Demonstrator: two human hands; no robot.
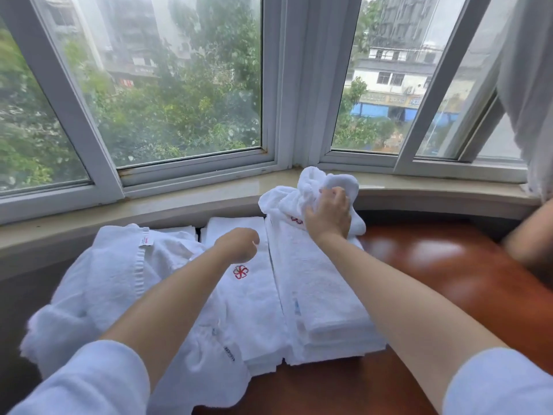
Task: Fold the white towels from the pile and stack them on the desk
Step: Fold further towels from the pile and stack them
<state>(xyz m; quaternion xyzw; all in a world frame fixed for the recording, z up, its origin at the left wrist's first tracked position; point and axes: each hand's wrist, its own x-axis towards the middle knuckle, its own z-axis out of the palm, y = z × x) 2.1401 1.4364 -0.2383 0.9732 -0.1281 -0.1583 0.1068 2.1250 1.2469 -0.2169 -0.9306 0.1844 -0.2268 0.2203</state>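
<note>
Grey-framed bay window (191,85) over a stone sill (179,199); glossy reddish wooden desk (449,265); daylight outside

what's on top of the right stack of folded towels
A crumpled towel, gripped by the right hand, sits on the stack's far end. What's beneath it is covered.

Right hand (327,215) grips towel (314,187) — bunched

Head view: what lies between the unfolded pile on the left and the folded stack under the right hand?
A second folded stack, its top towel bearing a red logo; the left hand hovers over it.
</note>
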